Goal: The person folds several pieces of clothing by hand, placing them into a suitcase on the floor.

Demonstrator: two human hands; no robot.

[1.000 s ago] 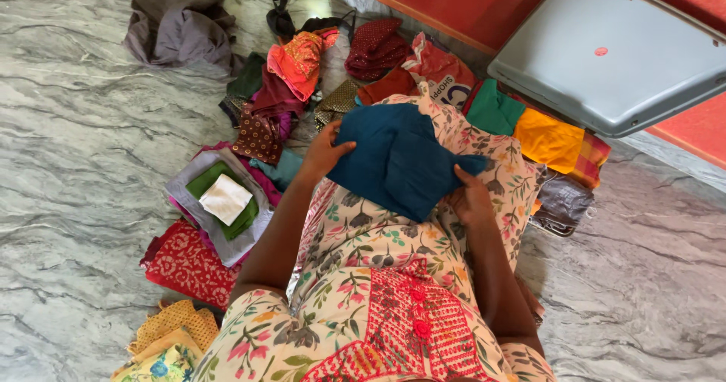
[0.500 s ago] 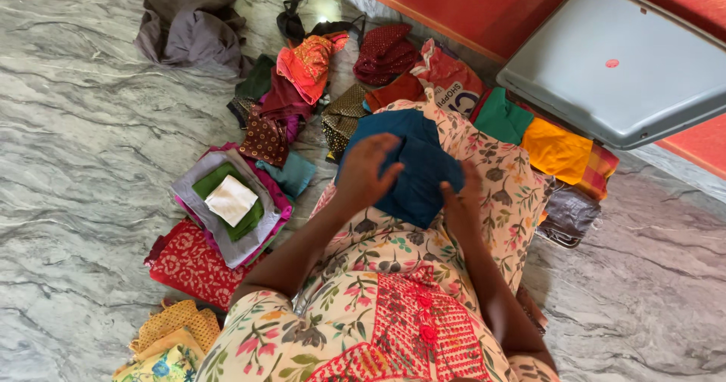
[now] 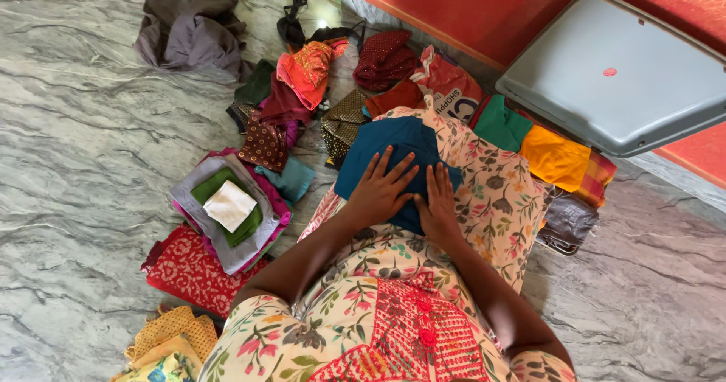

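A folded teal cloth lies on my lap, over my floral dress. My left hand rests flat on the cloth's near part, fingers spread. My right hand lies flat beside it, fingers together, pressing on the cloth's near right edge. Neither hand grips anything.
A stack of folded cloths sits on the marble floor at my left, over a red printed cloth. Loose cloths and a grey heap lie farther off. An open grey suitcase lid and folded green and orange clothes are at right.
The teal cloth, held up by both hands a second ago, has been folded smaller and laid on my lap. Both hands now press flat on it.
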